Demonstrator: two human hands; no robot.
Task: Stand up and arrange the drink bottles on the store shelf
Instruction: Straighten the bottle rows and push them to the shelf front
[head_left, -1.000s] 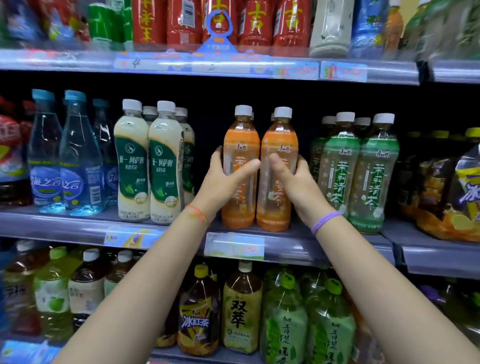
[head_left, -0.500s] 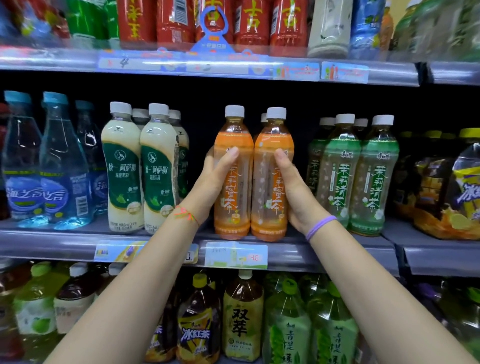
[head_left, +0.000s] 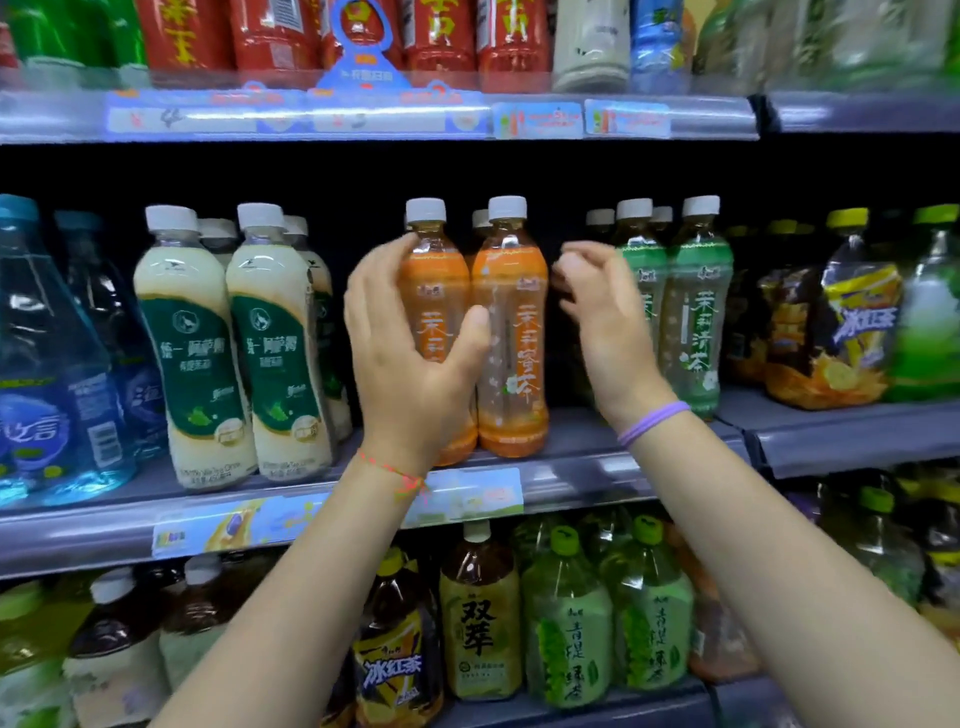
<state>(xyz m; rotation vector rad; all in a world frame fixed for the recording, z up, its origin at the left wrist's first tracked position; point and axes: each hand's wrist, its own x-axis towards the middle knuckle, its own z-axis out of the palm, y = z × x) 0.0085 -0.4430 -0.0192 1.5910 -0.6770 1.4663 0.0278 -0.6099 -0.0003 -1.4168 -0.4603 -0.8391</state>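
Observation:
Two orange tea bottles stand upright side by side at the front of the middle shelf (head_left: 571, 467): the left orange bottle (head_left: 436, 275) and the right orange bottle (head_left: 511, 338), both with white caps. My left hand (head_left: 410, 353) hovers in front of the left one with fingers spread and thumb out, covering its lower half; I cannot tell whether it touches. My right hand (head_left: 602, 312) is in the gap right of the orange pair, fingers loosely curled and holding nothing. More orange bottles stand behind.
Cream milk-tea bottles (head_left: 187, 353) and blue water bottles (head_left: 52, 364) stand to the left, green tea bottles (head_left: 698, 312) and yellow-labelled bottles (head_left: 852, 322) to the right. Red bottles (head_left: 441, 36) fill the shelf above; the lower shelf holds large tea bottles (head_left: 480, 623).
Both hands have come off the sides of the two orange bottles and pulled back toward me. The bottles stay upright together at the shelf front.

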